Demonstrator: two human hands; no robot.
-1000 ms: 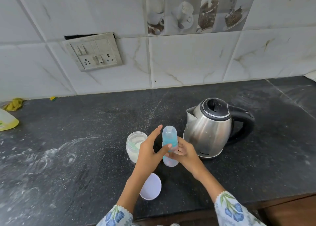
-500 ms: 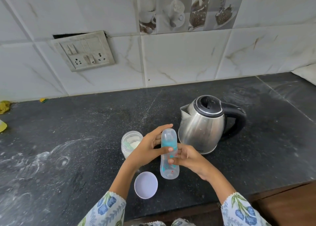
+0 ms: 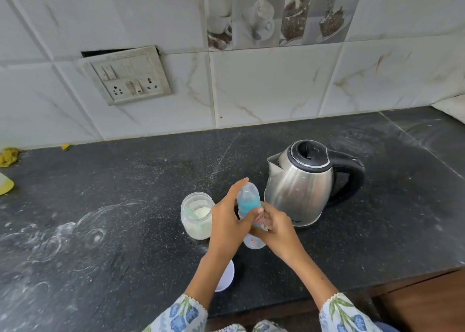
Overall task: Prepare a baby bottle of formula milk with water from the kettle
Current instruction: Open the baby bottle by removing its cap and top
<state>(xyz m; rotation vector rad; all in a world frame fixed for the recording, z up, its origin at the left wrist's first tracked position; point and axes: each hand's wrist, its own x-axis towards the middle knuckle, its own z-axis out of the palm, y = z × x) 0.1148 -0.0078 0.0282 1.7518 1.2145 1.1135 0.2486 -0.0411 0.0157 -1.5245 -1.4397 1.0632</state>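
Note:
A clear baby bottle (image 3: 249,201) with a blue collar and clear cap stands upright on the dark counter, between both hands. My left hand (image 3: 230,224) wraps its upper part from the left, thumb across the blue collar. My right hand (image 3: 275,227) grips the lower body from the right. A steel kettle (image 3: 300,188) with black lid and handle stands just right of the bottle, spout facing left. An open clear jar (image 3: 197,216) of white formula powder, with a scoop inside, sits just left of my left hand.
The jar's white lid (image 3: 226,277) lies near the counter's front edge, partly under my left forearm. A socket panel (image 3: 128,76) is on the tiled wall. A yellow cloth (image 3: 8,156) and a yellow item (image 3: 5,184) lie at far left. Powder smears mark the counter (image 3: 75,231).
Both hands stay on the bottle; it has been set upright on the counter, and my left hand has turned around its blue collar. The view has shifted slightly.

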